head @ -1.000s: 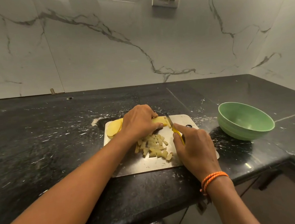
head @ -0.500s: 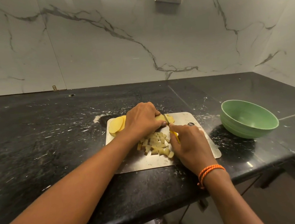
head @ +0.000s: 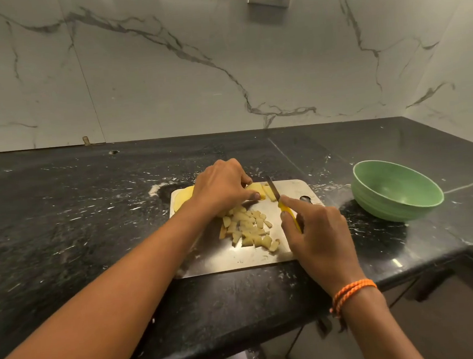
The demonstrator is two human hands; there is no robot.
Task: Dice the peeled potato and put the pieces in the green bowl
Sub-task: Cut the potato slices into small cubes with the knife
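On the flat steel cutting board (head: 296, 187), the left hand (head: 220, 185) curls over the peeled yellow potato (head: 256, 190), hiding most of it. Right of it on the board, the right hand (head: 317, 229) grips a yellow-handled knife (head: 281, 204), blade beside a cut slice. Diced pieces (head: 248, 229) lie at the board's middle. The round green bowl (head: 396, 191) sits right of the board on the black stone counter (head: 62, 223).

Green bowl (head: 396, 191) — pale yellow potato pieces (head: 248, 229), yellow-handled knife (head: 288, 215) — black speckled counter (head: 62, 223).
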